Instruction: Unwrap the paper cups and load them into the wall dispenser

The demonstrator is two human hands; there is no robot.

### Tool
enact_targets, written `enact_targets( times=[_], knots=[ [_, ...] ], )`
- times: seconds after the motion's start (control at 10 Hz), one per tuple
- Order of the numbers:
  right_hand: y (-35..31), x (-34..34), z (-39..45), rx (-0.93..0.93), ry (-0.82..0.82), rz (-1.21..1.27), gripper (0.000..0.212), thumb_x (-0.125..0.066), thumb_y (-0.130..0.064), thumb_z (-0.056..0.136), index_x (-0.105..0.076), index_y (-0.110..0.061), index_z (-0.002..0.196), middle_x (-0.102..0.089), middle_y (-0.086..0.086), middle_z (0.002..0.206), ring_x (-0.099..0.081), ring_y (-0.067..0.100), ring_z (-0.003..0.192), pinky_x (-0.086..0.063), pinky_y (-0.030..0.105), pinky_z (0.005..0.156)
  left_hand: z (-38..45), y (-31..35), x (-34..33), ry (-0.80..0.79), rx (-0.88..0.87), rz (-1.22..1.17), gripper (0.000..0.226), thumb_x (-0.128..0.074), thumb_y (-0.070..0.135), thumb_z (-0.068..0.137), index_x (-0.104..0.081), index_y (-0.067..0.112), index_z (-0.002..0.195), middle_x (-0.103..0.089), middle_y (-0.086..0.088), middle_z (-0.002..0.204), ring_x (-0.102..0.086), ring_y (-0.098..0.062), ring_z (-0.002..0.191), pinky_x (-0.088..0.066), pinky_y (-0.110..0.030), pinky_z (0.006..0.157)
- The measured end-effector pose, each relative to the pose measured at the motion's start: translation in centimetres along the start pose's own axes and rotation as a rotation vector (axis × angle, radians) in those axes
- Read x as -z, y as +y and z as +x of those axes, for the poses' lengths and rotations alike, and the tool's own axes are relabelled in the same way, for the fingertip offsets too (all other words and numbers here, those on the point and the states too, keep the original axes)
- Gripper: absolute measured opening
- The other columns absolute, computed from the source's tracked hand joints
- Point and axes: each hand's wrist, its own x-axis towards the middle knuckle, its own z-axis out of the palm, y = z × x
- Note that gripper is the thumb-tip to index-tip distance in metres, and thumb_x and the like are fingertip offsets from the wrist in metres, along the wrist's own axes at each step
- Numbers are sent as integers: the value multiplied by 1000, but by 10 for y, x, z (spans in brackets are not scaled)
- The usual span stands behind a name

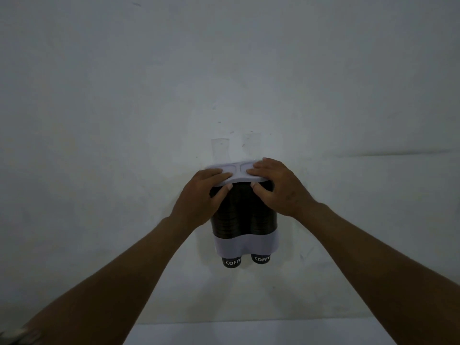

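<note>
A two-tube wall dispenser [245, 242] hangs on the white wall, its clear body filled with two dark stacks of paper cups [239, 215]. Two cup bottoms printed "COFFEE" [260, 258] stick out below its white base band. A white double lid [239, 171] sits on top. My left hand [201, 195] lies on the lid's left half with fingers over the top and thumb under the front edge. My right hand [276, 185] holds the right half the same way.
Two clear adhesive mounting strips [220, 149] show on the wall above the lid. A white surface edge [249, 332] runs along the bottom of the view. The scene is dim.
</note>
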Motion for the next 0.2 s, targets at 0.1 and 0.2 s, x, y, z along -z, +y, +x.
enact_targets(
  times=[0.1,0.2],
  knots=[
    [-5,3,0,-32,-17,-5,51,-58,-38,82,-65,-16,127,-60,7,138,-43,24,138,-34,48,116,-1,5,3,-12,2,19,39,-63,32,93,-63,20,130,-61,-6,134,-52,-23,126,-42,-38,108],
    [-11,6,-1,-13,-53,-85,58,-55,-45,82,-58,-23,136,-53,2,145,-34,22,144,-27,51,118,0,9,5,-25,-37,69,49,-58,43,89,-59,21,133,-59,-7,137,-50,-26,128,-39,-47,110]
  ],
)
